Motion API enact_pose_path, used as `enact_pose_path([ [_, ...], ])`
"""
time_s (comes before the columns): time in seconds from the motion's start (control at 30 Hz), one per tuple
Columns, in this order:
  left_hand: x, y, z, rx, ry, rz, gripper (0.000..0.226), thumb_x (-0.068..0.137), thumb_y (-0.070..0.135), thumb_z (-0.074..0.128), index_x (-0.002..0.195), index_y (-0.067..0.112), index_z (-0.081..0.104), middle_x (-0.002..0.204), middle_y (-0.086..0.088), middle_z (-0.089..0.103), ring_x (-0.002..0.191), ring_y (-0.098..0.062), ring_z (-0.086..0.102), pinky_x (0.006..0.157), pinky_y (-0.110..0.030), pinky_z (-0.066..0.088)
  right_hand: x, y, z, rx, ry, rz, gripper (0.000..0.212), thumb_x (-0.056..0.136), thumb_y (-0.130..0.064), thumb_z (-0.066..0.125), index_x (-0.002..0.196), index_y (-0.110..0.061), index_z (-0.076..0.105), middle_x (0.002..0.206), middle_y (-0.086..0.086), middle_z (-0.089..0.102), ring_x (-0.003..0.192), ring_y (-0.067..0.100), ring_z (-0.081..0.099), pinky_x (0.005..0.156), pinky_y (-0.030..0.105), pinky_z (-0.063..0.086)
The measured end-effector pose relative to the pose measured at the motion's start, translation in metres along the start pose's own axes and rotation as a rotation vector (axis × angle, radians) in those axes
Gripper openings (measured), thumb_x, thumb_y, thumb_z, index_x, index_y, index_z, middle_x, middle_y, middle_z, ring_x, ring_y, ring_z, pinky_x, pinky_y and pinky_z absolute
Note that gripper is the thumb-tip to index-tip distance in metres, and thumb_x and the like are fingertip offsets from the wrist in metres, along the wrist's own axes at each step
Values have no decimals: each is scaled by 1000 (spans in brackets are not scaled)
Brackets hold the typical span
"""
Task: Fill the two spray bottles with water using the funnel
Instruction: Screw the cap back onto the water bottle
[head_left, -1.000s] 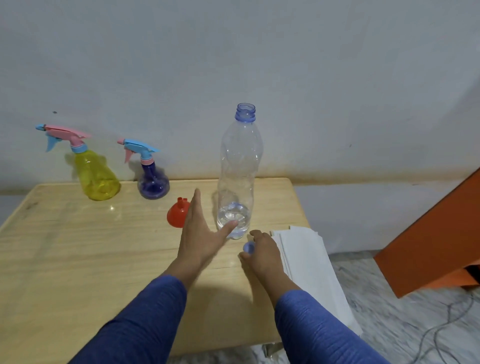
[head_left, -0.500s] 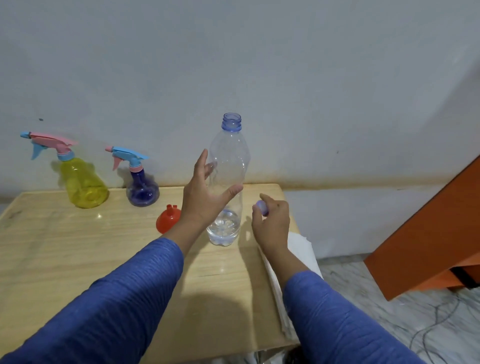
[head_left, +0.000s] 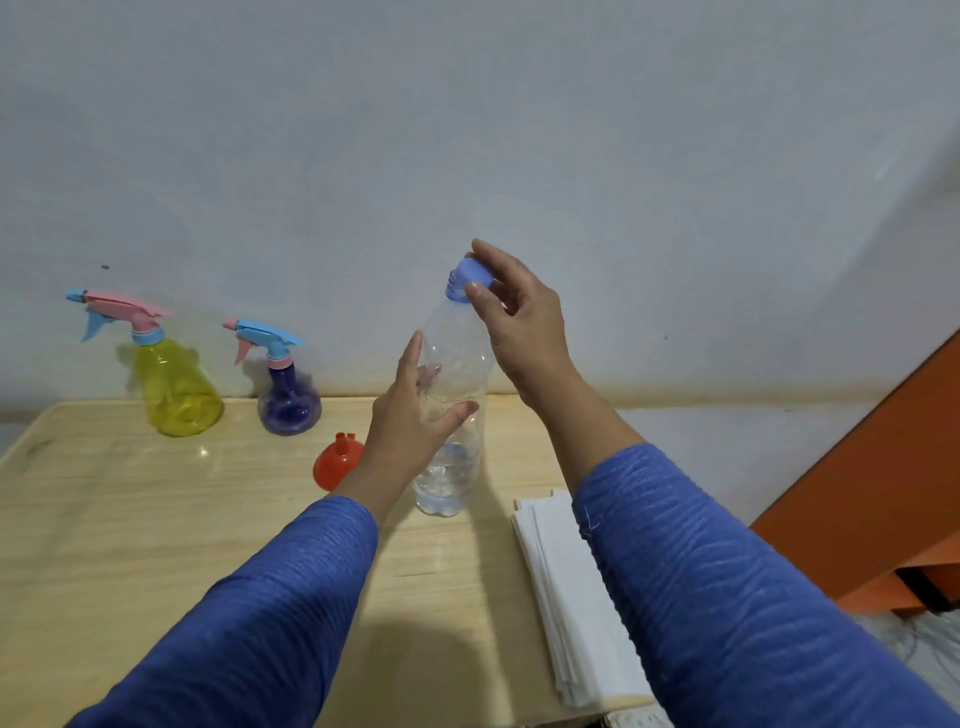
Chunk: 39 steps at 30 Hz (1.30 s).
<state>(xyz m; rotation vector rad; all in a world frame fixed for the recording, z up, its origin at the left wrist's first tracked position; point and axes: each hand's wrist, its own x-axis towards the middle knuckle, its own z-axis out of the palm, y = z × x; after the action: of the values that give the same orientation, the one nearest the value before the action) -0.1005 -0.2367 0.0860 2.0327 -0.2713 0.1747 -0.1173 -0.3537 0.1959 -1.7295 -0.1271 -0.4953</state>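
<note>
A clear plastic water bottle (head_left: 457, 364) stands on the wooden table (head_left: 130, 519) with a little water at its bottom. My left hand (head_left: 410, 421) grips its middle. My right hand (head_left: 514, 317) pinches the blue cap (head_left: 474, 274) and holds it on the bottle's mouth. A yellow spray bottle (head_left: 174, 384) with a pink and blue trigger head and a purple spray bottle (head_left: 288, 395) with a blue and pink head stand at the back left by the wall. The red funnel (head_left: 337, 460) lies mouth down just left of my left wrist.
A stack of white folded paper sheets (head_left: 566, 597) lies at the table's right edge, partly under my right sleeve. An orange panel (head_left: 883, 493) leans at the right, off the table. A pale wall runs directly behind the table.
My right hand rose from the table with the blue cap and brought it onto the bottle's mouth. My left hand moved up from the bottle's base and took hold of its middle.
</note>
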Motion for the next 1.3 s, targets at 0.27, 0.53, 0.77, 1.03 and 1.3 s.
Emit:
enact_pose_path([
  [0.27,0,0,-1,-11,-40,-29,102,77,38,72,148,35,-2,140,0,49,130,-15,44,102,-20,27,24,-13,-10,-262,-278,54,36,92,-10,55,127,-17,58,117,-1,52,102,9,51,97,24,41],
  [0.53,-4,4,0,2,-24,-11,102,78,39,72,147,35,-3,140,-1,49,131,-13,43,109,-24,29,12,-5,10,-61,-5,135,47,73,-22,80,110,-14,52,99,-6,55,84,1,52,74,14,45],
  [0.77,-2,4,-1,26,-31,-21,103,78,41,71,147,34,-5,141,0,49,131,-15,43,109,-26,30,11,-2,8,51,-66,158,28,89,-20,63,115,-12,60,105,-3,60,91,6,56,75,12,44],
  [1.03,-5,4,-2,13,-30,-31,103,78,38,72,147,35,-5,141,-2,49,131,-14,43,107,-22,28,10,3,7,98,-145,194,31,90,-20,62,119,-14,55,113,-2,59,96,6,56,77,9,47],
  [1.3,-5,7,0,49,-21,-32,103,78,41,71,148,33,-4,140,1,49,131,-17,44,105,-22,28,6,5,19,-6,111,150,39,72,-28,80,88,-15,46,82,-9,51,75,7,50,69,17,43],
])
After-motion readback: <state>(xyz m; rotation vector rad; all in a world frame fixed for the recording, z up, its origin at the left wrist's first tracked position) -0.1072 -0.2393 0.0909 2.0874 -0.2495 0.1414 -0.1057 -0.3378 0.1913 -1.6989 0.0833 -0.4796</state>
